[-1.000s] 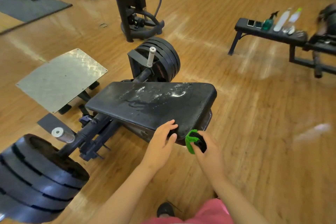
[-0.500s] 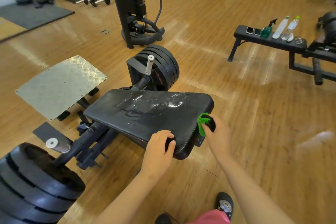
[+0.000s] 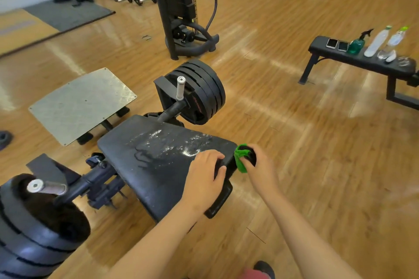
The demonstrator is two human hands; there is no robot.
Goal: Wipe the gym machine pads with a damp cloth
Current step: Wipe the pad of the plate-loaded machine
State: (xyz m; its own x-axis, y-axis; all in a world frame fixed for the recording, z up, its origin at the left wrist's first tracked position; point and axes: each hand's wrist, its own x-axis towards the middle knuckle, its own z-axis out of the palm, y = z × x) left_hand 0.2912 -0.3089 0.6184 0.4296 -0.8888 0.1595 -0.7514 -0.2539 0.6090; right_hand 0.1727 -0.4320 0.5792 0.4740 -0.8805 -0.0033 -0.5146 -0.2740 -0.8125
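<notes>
A long black machine pad lies in front of me, its top streaked with wet marks. My left hand grips the pad's near right edge, thumb over the rim. My right hand holds a green and black cloth bunched in its fingers and presses it against the pad's right end face. Part of the cloth is hidden inside my fingers.
Stacks of black weight plates sit on the machine's pegs beyond the pad and at the near left. A metal foot plate stands to the left. A bench at the right carries phones, a spray bottle and water bottles. A cable machine stands behind.
My right hand with the cloth has slid along the pad's end face from the near corner toward the far corner. My left hand has shifted up the near edge; the view has moved closer.
</notes>
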